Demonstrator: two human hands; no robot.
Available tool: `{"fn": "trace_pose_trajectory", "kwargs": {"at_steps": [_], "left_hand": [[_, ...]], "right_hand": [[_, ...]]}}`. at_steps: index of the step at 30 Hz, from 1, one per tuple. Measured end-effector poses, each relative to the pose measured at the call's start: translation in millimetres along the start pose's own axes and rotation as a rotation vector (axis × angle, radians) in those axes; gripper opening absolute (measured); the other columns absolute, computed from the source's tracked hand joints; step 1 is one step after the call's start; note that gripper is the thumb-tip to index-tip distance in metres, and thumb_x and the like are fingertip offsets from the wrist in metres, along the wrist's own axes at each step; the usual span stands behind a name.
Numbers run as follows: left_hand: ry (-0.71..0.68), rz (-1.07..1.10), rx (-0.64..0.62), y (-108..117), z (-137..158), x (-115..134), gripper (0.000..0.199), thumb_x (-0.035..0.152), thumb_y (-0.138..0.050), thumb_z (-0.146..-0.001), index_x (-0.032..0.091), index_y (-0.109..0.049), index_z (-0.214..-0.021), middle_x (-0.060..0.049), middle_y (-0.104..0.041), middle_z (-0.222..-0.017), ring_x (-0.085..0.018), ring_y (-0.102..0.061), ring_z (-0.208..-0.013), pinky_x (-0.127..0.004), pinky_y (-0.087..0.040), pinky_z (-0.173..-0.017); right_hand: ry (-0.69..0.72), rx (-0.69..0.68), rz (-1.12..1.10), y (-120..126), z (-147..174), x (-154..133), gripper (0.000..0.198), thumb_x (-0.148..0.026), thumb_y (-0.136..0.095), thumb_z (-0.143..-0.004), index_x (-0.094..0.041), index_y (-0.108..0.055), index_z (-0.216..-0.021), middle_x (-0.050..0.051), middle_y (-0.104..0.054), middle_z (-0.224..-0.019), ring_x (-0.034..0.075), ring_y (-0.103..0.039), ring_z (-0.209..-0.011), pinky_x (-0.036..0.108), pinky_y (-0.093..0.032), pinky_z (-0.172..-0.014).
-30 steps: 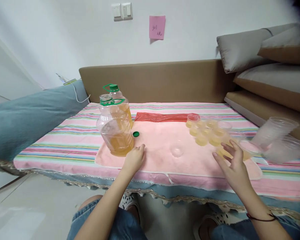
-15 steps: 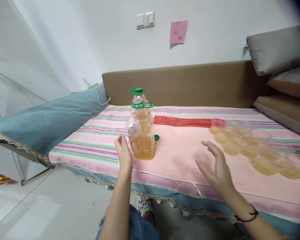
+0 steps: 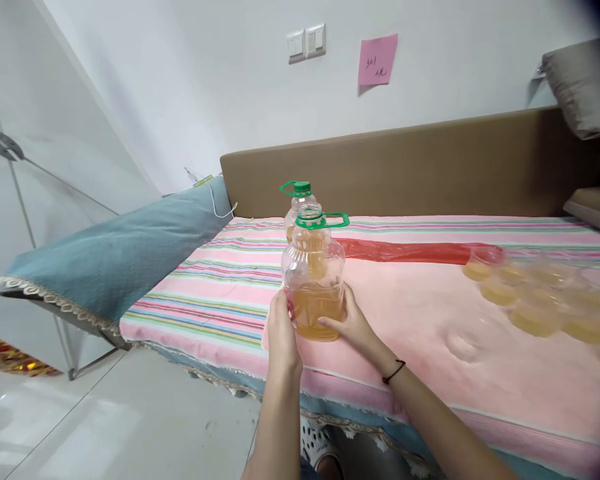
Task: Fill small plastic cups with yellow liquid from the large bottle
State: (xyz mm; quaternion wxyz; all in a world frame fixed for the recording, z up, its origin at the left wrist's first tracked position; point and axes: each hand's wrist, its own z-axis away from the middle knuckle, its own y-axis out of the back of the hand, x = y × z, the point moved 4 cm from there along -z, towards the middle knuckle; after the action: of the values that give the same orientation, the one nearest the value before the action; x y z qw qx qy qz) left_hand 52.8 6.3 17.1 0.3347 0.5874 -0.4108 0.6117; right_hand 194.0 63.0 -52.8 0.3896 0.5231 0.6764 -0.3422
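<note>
A clear plastic bottle (image 3: 314, 267), part-filled with yellow liquid, stands upright on the pink cloth. Its mouth has no cap, and a green ring handle (image 3: 336, 221) sticks out to the right from its neck. My left hand (image 3: 282, 327) is pressed against the bottle's left side. On the right side my right hand (image 3: 353, 323) grips the lower part, its thumb across the front. Just behind is a second bottle (image 3: 291, 217) with a green cap (image 3: 303, 187), largely hidden by the first.
Several clear cups (image 3: 533, 320) of yellow liquid stand together at the right. A flat red plastic strip (image 3: 410, 252) lies behind. A faint round shape (image 3: 464, 341) shows on the cloth; I cannot tell what it is. The bed's front edge (image 3: 380, 400) runs below my arms.
Both hands have closed in on the front bottle; my right hand came over from the right. The view has shifted right-to-left, and the loose green cap beside the bottle is now hidden.
</note>
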Motion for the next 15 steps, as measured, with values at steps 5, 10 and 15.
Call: {"fn": "trace_pose_trajectory", "kwargs": {"at_steps": [5, 10, 15], "left_hand": [[0.085, 0.043, 0.008, -5.3, 4.4, -0.8, 0.040, 0.043, -0.041, -0.092, 0.024, -0.056, -0.124, -0.006, -0.057, -0.141, -0.021, -0.052, -0.131, -0.039, -0.042, -0.108], [0.045, 0.041, 0.031, -6.2, 8.7, 2.0, 0.041, 0.039, -0.040, -0.092, 0.025, -0.056, -0.126, -0.006, -0.055, -0.143, -0.022, -0.052, -0.132, -0.041, -0.041, -0.110], [-0.090, 0.097, -0.049, -8.4, 12.0, 15.2, 0.036, 0.041, -0.043, -0.091, 0.021, -0.067, -0.110, -0.008, -0.066, -0.126, -0.023, -0.059, -0.122, -0.040, -0.044, -0.107]], "right_hand": [[0.044, 0.066, -0.093, -10.2, -11.3, -7.2, 0.084, -0.045, -0.089, -0.066, -0.022, -0.039, -0.129, 0.013, -0.052, -0.131, 0.033, -0.049, -0.128, 0.050, -0.042, -0.109], [0.058, 0.165, -0.086, -8.1, -4.4, -10.6, 0.078, -0.046, -0.088, -0.068, -0.022, -0.044, -0.128, 0.012, -0.054, -0.126, 0.034, -0.051, -0.123, 0.052, -0.043, -0.107], [0.044, 0.270, -0.080, 10.3, 11.5, -30.0, 0.090, -0.046, -0.084, -0.073, -0.021, -0.033, -0.142, 0.014, -0.046, -0.140, 0.034, -0.047, -0.129, 0.051, -0.044, -0.108]]}}
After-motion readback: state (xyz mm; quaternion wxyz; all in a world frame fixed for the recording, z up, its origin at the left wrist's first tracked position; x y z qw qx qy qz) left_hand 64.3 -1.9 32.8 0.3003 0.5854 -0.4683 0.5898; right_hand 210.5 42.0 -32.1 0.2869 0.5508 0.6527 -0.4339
